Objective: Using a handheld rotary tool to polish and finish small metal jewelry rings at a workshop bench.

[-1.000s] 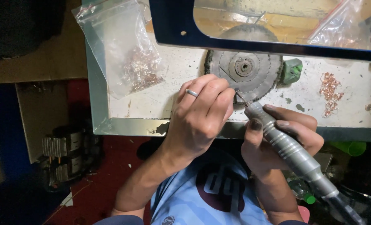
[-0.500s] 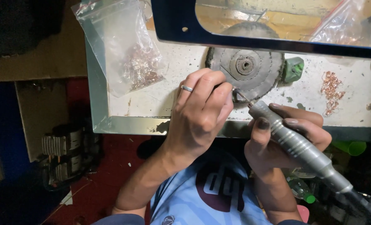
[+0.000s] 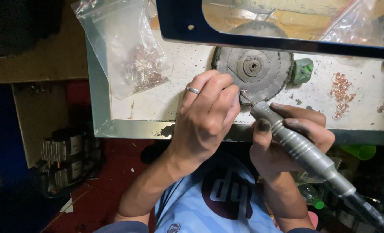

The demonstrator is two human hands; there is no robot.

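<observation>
- Head view: the left hand sits near the centre of the frame, fingers curled tight together at their tips, a ring on one finger. They pinch something small at about 2 o'clock from the knuckles; the piece itself is hidden, so I cannot tell what it is.
- The right hand lies at 3 o'clock from the left hand and is wrapped around a grey rotary handpiece, gripped like a pen. The handpiece runs from 5 o'clock, where its cable leaves the frame, up to 11 o'clock, where its thin bit meets the left fingertips.
- Just beyond the bit, at 12 o'clock from both hands, a round grey buffing wheel lies flat on the white bench top.
- At 10 o'clock from the left hand, a clear plastic bag holding copper-coloured bits leans over the bench's corner.
- At 2 o'clock from the right hand, loose copper-coloured pieces lie on the bench.
- A small green object sits just beside the wheel at its 3 o'clock.
- A dark blue frame crosses the top.
</observation>
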